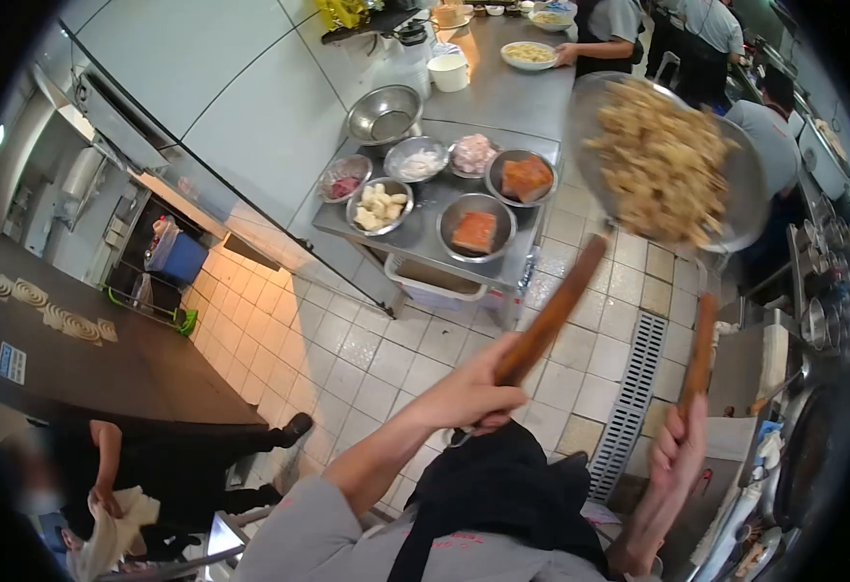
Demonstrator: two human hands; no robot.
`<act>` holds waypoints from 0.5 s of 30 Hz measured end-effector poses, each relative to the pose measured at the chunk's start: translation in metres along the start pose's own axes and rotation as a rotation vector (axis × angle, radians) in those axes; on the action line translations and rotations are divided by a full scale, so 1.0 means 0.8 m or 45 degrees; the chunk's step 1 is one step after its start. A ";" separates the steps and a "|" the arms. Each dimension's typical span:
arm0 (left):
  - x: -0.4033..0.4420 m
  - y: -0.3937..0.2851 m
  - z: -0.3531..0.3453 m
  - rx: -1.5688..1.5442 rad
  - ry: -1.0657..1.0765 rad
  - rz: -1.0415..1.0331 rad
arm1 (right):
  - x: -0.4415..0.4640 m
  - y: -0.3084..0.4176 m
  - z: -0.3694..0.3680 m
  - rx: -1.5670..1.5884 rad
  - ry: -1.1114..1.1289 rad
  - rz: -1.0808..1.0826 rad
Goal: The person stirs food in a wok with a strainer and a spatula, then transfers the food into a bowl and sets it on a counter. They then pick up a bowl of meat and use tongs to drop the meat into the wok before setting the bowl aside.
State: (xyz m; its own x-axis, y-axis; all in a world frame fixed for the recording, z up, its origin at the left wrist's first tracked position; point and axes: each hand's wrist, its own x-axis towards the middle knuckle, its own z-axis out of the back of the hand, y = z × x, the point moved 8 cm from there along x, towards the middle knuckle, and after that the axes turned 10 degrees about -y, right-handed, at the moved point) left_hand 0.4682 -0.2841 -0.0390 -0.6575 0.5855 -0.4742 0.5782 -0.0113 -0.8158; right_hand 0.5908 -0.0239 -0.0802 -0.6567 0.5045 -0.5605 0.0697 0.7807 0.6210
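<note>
My left hand [478,388] is wrapped round a thick wooden handle [553,315] that slants up and away toward a wide round metal vessel [750,209]. In my right hand [677,441] is a thinner wooden handle [699,354], also pointing at the vessel. Light brown, cut food [662,160] is heaped there, blurred by motion. Metal shows on both sides of the heap, and I cannot tell whether it is one vessel or two. Where each handle joins the metal is unclear.
Left of the vessel, a steel table [425,218] bears several metal bowls, two with orange-red blocks [473,231]. A co-worker's hand [566,54] touches a plate of food [529,55]. Another person [105,485] stands lower left. A drain grate [628,407] crosses the tiled floor.
</note>
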 end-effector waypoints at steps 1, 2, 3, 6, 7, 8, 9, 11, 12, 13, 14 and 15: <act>-0.020 -0.014 0.041 -0.001 -0.101 -0.047 | 0.008 -0.037 -0.045 -0.052 0.089 -0.067; -0.039 -0.027 0.078 -0.001 -0.201 -0.096 | 0.012 -0.073 -0.093 -0.104 0.179 -0.132; -0.054 -0.036 0.113 0.005 -0.295 -0.145 | 0.019 -0.109 -0.134 -0.140 0.206 -0.199; -0.081 -0.063 0.207 -0.014 -0.549 -0.276 | 0.027 -0.196 -0.260 -0.266 0.454 -0.347; -0.086 -0.071 0.234 -0.047 -0.622 -0.302 | 0.032 -0.220 -0.297 -0.288 0.546 -0.358; -0.089 -0.076 0.260 -0.082 -0.694 -0.328 | 0.037 -0.243 -0.331 -0.312 0.637 -0.367; -0.087 -0.082 0.284 -0.097 -0.719 -0.363 | 0.049 -0.266 -0.360 -0.341 0.652 -0.385; -0.079 -0.095 0.325 -0.150 -0.756 -0.443 | 0.068 -0.302 -0.409 -0.354 0.704 -0.415; -0.077 -0.103 0.340 -0.170 -0.776 -0.488 | 0.075 -0.316 -0.433 -0.334 0.746 -0.428; -0.075 -0.110 0.350 -0.208 -0.771 -0.519 | 0.077 -0.325 -0.453 -0.312 0.789 -0.445; -0.074 -0.116 0.357 -0.216 -0.795 -0.518 | 0.078 -0.329 -0.467 -0.299 0.794 -0.463; -0.075 -0.119 0.366 -0.229 -0.817 -0.513 | 0.079 -0.333 -0.479 -0.288 0.795 -0.481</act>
State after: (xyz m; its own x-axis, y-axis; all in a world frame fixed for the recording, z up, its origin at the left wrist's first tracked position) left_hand 0.3112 -0.5554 -0.0302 -0.9529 -0.0674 -0.2959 0.2686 0.2663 -0.9257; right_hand 0.2434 -0.3415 -0.0714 -0.9127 -0.1364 -0.3851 -0.3553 0.7303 0.5835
